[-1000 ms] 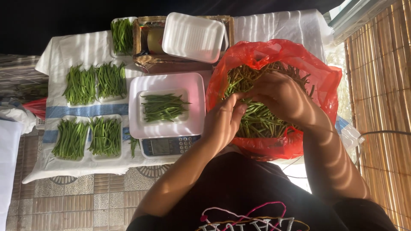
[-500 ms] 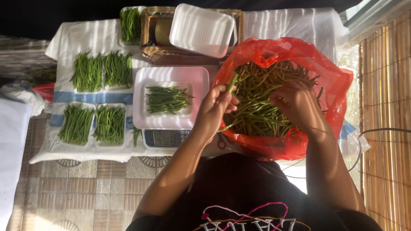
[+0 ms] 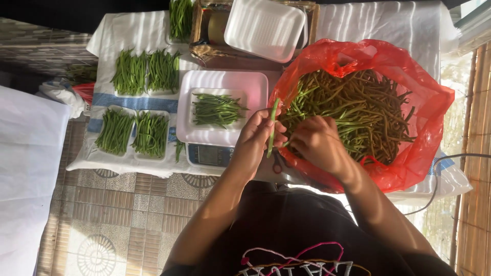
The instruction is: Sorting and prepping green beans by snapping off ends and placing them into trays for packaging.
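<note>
A single long green bean (image 3: 273, 127) is held upright between the fingers of the left hand (image 3: 258, 137), just at the edge of the red plastic bag (image 3: 409, 92) (full of green beans). The right hand (image 3: 318, 144) is curled beside it, closed on bean ends. A white foam tray (image 3: 217, 110) with beans is seen nearby on the scale (image 3: 209, 153).

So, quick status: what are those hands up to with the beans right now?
Left hand pinching one green bean upright. Right hand on the bean pile in the red bag. White tray of beans on the scale, nothing blocking.
</note>
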